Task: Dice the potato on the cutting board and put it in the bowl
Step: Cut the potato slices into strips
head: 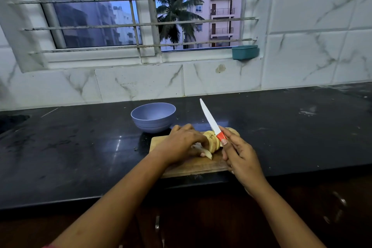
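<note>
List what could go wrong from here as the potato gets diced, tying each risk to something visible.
1. The left hand covers the potato slices beside the raised knife in the right hand, so a downstroke could nick fingertips.
2. The slices stand on edge and may topple under the blade.
3. The board lies close to the counter's front edge, so pieces could fall off.

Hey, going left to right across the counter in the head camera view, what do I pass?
Purple bowl, left hand, the sliced potato it holds, right hand gripping the red-handled knife.
</note>
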### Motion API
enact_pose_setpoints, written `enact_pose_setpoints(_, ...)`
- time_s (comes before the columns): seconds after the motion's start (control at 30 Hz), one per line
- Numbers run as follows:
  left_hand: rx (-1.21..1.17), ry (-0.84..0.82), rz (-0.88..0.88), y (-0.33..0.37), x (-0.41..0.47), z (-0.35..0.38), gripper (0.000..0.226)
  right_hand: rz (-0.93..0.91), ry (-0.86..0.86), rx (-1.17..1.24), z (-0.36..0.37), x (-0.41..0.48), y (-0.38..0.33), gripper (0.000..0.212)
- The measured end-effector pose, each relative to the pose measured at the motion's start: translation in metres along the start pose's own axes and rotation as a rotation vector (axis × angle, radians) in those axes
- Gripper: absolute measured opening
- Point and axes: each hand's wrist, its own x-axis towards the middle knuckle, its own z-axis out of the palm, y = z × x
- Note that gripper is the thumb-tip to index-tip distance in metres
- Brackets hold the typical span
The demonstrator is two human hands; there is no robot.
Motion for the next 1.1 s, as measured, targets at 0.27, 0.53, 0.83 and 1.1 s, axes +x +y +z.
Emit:
enact_pose_setpoints(0.27,0.042,-0.033,0.013,0.01,-0.008,-0.002,0.027,-0.007,0.014,0.004,0.001,-0.001,-0.001,0.036)
enact_pose_setpoints(0.53,0.119,0.083,0.023,0.024,-0.019,-0.003,0.017,0.006,0.019,0.009,0.002,-0.002,-0.004,0.036)
enact_pose_setpoints(0.83,-0.545,0.602,-0.436,0.009,-0.067,-0.024,0.007,-0.101,-0.145,-0.305,0.01,-0.01,-0.03,0.033)
enact_pose_setpoints(1.1,-0.724,0.431,-0.787,-0.013,-0.088,-0.011,0.013,-0.171,-0.366,-0.907,0.032,-0.02,-0.053,0.032)
